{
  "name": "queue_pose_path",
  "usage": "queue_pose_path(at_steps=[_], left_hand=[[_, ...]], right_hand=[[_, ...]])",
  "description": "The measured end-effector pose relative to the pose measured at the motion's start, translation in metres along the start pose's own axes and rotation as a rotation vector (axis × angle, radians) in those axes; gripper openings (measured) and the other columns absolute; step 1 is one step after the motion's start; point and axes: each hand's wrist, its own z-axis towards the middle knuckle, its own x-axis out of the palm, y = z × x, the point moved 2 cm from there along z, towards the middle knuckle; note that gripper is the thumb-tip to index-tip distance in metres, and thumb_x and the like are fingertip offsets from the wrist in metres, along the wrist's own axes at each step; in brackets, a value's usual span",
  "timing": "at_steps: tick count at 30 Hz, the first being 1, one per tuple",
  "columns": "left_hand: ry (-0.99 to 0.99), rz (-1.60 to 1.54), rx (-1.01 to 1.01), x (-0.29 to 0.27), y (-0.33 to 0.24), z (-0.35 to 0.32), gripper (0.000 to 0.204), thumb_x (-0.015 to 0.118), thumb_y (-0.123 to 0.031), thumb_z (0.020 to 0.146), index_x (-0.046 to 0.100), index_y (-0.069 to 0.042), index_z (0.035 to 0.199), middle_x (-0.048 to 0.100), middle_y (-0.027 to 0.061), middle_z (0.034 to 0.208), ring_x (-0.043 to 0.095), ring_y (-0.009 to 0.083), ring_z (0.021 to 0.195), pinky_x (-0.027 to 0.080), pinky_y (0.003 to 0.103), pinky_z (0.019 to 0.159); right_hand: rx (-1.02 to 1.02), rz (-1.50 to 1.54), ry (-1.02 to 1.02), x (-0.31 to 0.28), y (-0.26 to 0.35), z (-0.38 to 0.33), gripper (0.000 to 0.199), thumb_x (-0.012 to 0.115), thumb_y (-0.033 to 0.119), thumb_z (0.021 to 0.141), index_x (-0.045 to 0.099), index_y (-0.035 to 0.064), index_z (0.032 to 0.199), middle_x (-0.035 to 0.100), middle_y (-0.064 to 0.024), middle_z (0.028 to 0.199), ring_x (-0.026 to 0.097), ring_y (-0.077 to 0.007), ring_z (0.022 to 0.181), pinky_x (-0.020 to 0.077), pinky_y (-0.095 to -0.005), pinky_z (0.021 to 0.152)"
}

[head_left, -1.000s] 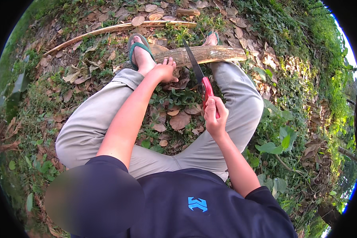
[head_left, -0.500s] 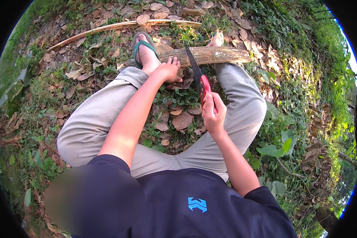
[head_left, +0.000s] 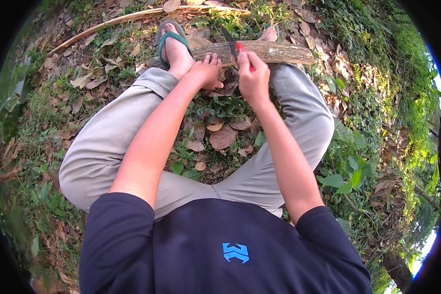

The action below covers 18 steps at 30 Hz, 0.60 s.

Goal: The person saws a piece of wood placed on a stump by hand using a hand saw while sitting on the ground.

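Saw: it has slid forward since the last frame, away from the shirt, and the right hand went with it.
Log: long, brown and rough on top, with a paler, smoother side facing the body. It lies across the ground by the feet and hides part of the right foot.
Right hand: closed, with its fingers wrapped tight round the saw's red handle, close to the log.
Left hand: open and a bit spread, fingertips on the log, left of the saw.
Blade: dark, flat and thin. It goes across the log, with its tip past the far side.
Pants: pale grey cloth with soft folds.
Sandal: green strap, on the left foot.
Ground: dry, flat brown leaves and small green plants.
Strip: long, thin, pale wood, beyond the log.
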Motion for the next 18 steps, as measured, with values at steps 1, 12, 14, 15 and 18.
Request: queue_pose_path(at_steps=[1,12,14,15,18], left_hand=[[0.016,-0.005,-0.002,-0.001,0.002,-0.003,0.097,0.068,-0.051,0.089,0.025,-0.001,0.159,0.014,0.0229,0.168,0.022,0.0389,0.154,0.031,0.046,0.122],[0.028,-0.045,-0.014,0.009,0.012,0.002,0.096,0.067,-0.054,0.091,0.024,-0.001,0.160,0.013,0.0204,0.169,0.020,0.0386,0.155,0.032,0.048,0.121],[0.039,-0.028,-0.007,0.009,0.010,0.000,0.096,0.067,-0.054,0.091,0.024,-0.001,0.160,0.012,0.0207,0.169,0.020,0.0394,0.155,0.032,0.049,0.121],[0.051,-0.023,0.006,0.007,0.005,-0.002,0.096,0.066,-0.054,0.092,0.023,-0.001,0.160,0.012,0.0212,0.169,0.020,0.0400,0.155,0.032,0.050,0.121],[0.041,-0.035,0.010,0.004,0.011,-0.001,0.097,0.066,-0.055,0.092,0.023,0.000,0.159,0.012,0.0229,0.169,0.019,0.0413,0.154,0.033,0.051,0.120]], right_hand=[[-0.031,0.005,-0.020,0.007,-0.010,-0.008,0.022,0.058,0.017,0.103,0.063,-0.0029,0.093,0.060,-0.0144,0.069,0.056,-0.0155,0.061,0.0460,-0.0339,0.060],[-0.395,-0.056,0.028,0.009,-0.071,-0.082,0.009,0.061,0.008,0.100,0.065,-0.0001,0.099,0.057,-0.0104,0.068,0.055,-0.0142,0.055,0.0458,-0.0284,0.054],[-0.267,-0.020,0.020,0.019,-0.067,-0.082,0.011,0.062,0.011,0.100,0.065,0.0008,0.098,0.058,-0.0097,0.068,0.057,-0.0153,0.055,0.0439,-0.0281,0.054],[-0.172,0.044,-0.067,0.020,-0.060,-0.078,0.015,0.057,0.016,0.104,0.062,0.0037,0.098,0.053,-0.0049,0.063,0.051,-0.0141,0.050,0.0401,-0.0289,0.049],[0.328,0.891,-0.216,-0.003,0.008,-0.030,0.018,0.048,0.022,0.109,0.055,0.0088,0.098,0.039,0.0029,0.059,0.037,-0.0080,0.045,0.0332,-0.0281,0.040]])
